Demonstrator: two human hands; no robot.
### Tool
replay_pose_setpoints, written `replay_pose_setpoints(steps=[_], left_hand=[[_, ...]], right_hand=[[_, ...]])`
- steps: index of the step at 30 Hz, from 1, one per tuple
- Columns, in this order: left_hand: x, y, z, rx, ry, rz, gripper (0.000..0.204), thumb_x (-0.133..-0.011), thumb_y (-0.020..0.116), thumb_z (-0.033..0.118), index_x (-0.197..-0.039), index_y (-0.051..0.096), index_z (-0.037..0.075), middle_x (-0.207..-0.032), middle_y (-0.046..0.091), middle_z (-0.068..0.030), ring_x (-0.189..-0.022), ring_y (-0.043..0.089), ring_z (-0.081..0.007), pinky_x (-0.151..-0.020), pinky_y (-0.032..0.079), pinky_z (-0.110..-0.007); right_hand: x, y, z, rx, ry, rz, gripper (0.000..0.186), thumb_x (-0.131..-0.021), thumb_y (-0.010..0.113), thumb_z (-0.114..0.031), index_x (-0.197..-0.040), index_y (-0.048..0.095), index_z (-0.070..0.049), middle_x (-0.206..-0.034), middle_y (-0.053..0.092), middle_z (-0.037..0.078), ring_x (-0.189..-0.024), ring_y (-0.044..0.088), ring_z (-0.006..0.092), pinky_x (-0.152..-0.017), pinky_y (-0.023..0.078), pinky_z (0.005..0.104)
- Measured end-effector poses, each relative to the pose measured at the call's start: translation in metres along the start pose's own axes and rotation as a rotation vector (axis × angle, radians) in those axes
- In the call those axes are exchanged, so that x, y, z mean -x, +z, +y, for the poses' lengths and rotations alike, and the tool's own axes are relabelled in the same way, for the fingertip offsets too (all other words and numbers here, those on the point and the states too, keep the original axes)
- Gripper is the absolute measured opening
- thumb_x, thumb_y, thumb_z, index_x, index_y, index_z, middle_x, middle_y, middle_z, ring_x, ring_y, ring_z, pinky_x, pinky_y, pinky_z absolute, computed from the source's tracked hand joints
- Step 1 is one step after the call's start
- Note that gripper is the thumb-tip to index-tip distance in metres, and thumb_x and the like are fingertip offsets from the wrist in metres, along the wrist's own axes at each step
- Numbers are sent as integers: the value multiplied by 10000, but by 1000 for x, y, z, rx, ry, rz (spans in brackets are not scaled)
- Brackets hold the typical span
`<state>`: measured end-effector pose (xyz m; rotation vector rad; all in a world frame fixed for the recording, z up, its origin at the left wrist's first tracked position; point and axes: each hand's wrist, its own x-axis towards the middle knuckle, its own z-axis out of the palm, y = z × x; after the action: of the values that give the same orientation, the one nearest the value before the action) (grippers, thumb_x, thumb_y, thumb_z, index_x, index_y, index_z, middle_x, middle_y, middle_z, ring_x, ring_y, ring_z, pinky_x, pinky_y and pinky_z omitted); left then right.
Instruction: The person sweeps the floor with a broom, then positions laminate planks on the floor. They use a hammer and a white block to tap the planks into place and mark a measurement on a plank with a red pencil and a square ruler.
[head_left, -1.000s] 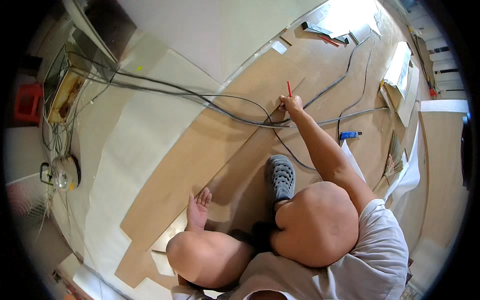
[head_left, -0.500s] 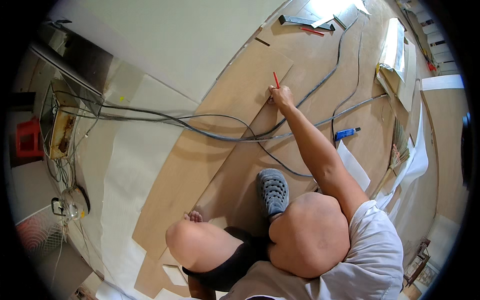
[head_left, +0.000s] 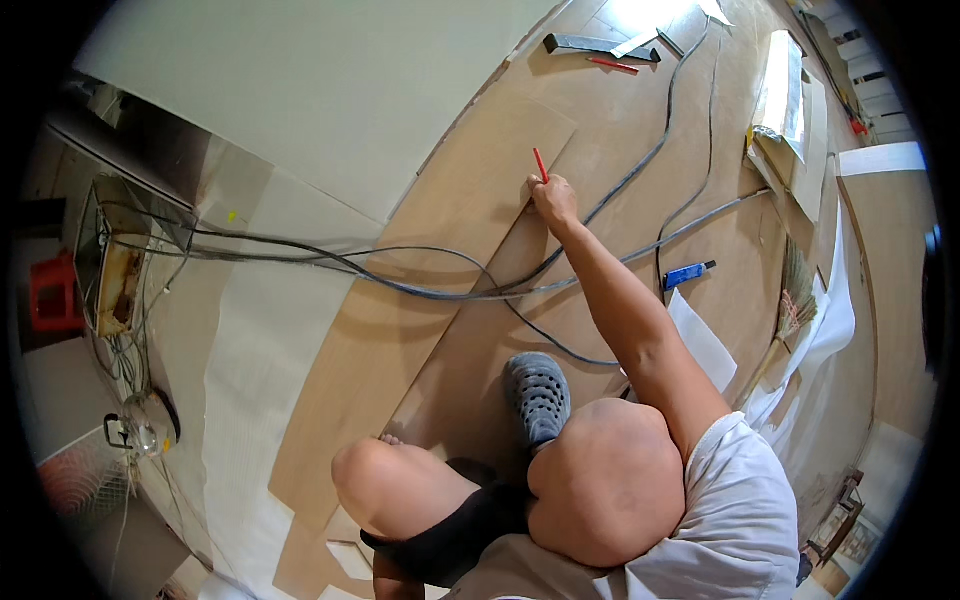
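Left hand [head_left: 392,440] lies mostly hidden behind the knee [head_left: 400,490] at 7 o'clock, so whether it holds anything I cannot tell. Well apart from it, at 1 o'clock, the right hand [head_left: 554,202] is closed around a pencil [head_left: 541,165] by the edge of the board [head_left: 365,370]. That straight edge runs from 7 to 1 o'clock, with a strip of floor [head_left: 460,385] between it and the shoe [head_left: 538,395] at 5. Cables [head_left: 430,294] from 9 o'clock cross the board, crowding its middle. Beyond its far end, at 1 o'clock, lies a black bar [head_left: 600,48]. The board looks flat and light brown, its near end stepped; the pencil is slim, red and tilted.
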<state>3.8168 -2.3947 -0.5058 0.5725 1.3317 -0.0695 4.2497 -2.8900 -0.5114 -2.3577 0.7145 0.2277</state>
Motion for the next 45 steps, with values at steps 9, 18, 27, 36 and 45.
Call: replay_pose_setpoints(steps=[9, 18, 27, 36, 45], left_hand=[[-1, 11, 7, -56, 3, -9, 292, -978, 655, 297, -1121, 676, 43, -1087, 705, -123, -997, 677, -225, -927, 555, -354], [3, 16, 23, -133, 23, -25, 260, -981, 658, 273, -1098, 689, 43, -1040, 720, -118, -950, 693, -221, -892, 567, -349], [16, 71, 69, -606, 129, -207, 230, -983, 661, 249, -1076, 703, 43, -992, 735, -114, -902, 709, -217, -857, 578, -343], [88, 334, 61, -1949, 1238, -773, 382, -857, 711, 82, -1228, 638, 27, -1251, 649, -153, -1178, 605, -330, -1016, 483, -420], [48, 413, 4, -2147, 1544, -828, 540, -813, 746, 200, -1311, 577, 76, -1329, 548, -162, -1250, 511, -362, -1150, 354, -487]], right_hand=[[2, 1, 2, -115, -14, 62, 424, -939, 621, -392, -845, 685, 16, -766, 708, 180, -749, 711, 296, -742, 514, 430], [13, -12, -6, -337, 62, -45, 449, -947, 614, -408, -882, 704, 27, -779, 715, 183, -746, 731, 323, -754, 552, 433], [-25, -53, 28, -620, 69, -20, 417, -1000, 551, -335, -838, 659, 35, -688, 687, 93, -599, 711, 190, -581, 557, 335], [-224, -119, 68, -97, -62, 449, 350, -957, 564, -337, -895, 684, -15, -804, 719, 146, -695, 721, 236, -767, 549, 400], [-343, -137, 36, -1128, 64, 267, 255, -893, 767, -262, -945, 653, -40, -755, 683, 61, -598, 645, 151, -515, 478, 279]])
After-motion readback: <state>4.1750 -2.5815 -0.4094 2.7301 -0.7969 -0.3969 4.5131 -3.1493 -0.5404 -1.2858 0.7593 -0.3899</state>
